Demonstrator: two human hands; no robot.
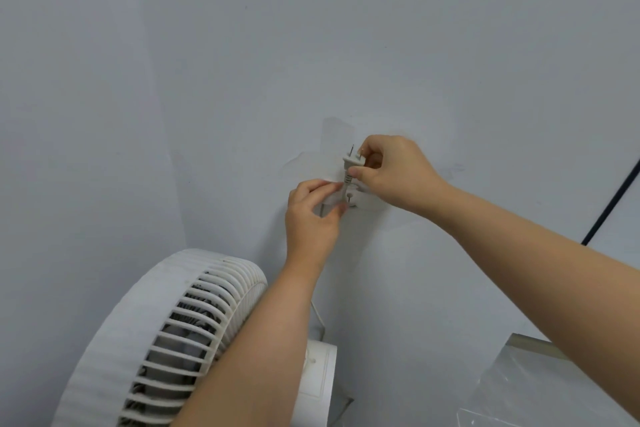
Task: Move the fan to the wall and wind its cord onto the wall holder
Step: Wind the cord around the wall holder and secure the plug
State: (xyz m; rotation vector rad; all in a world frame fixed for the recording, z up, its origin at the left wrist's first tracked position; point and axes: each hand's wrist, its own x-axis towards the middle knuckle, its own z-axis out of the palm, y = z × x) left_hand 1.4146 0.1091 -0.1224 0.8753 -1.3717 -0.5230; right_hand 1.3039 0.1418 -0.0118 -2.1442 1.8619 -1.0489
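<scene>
— Pinched between which fingers was the plug [353, 160]?

— Between the right hand's [394, 174] thumb and forefinger, prongs up, just above the wall holder [351, 198].

— And left of the holder?

— At its lower left stood the white fan [166, 333], grille toward the camera, close against the wall [242, 45]. The left hand [313, 215] was at the holder's left edge, fingers closed on the cord [345, 180] where it ran down from the plug into the holder.

— Could you follow the cord below?

— Only a short stretch showed under the holder, beside the left forearm, above the fan's stand [320, 371].

— Right of the holder?

— A pale table corner [519, 343], low down and well apart.
</scene>
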